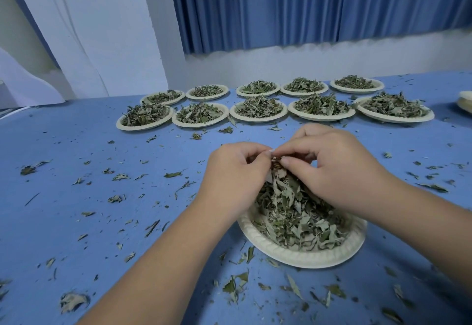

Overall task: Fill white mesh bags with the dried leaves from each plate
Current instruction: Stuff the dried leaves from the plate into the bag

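Pinching the white mesh bag (269, 177) (barely visible) above the near plate (301, 258), left hand (235, 171) and right hand (332, 169) each gripped its mouth. Ten full plates (258, 119) waited along the table's (102, 146) far edge, so most remained.

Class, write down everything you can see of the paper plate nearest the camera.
The round off-white paper plate with an embossed rim lies flat on the blue table, heaped with dried green leaves. Its near rim is bare; the left hand and right hand hide its far edge, pinching leaves and a white mesh bag above it.
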Motion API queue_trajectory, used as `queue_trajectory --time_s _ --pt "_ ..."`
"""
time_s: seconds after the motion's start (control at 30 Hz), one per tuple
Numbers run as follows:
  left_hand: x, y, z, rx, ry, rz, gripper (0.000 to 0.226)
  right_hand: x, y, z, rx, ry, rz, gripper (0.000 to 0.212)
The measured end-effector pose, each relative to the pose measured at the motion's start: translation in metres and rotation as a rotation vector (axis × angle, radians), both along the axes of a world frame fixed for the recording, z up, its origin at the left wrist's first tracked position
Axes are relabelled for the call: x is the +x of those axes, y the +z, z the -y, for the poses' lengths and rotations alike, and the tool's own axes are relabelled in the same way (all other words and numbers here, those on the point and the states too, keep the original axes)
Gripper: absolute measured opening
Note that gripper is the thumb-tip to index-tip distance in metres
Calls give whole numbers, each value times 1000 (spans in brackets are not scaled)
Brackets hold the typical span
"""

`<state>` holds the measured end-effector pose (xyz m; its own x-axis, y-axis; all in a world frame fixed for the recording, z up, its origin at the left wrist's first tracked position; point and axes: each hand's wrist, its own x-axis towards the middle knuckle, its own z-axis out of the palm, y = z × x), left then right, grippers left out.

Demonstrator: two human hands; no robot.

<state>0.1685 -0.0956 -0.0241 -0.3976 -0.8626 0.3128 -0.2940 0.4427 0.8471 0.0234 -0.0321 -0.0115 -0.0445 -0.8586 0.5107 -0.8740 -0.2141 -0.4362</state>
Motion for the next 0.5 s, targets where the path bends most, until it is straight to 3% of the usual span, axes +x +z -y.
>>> queue_trajectory --time_s 0.33,0.5 --pt "1 1 -5 -34 -33 26 22 4 2 -4 -6 -46 -57 1" --pt "2 1 -2 -12 16 36 19 4 10 -18 58 -98 0 31"
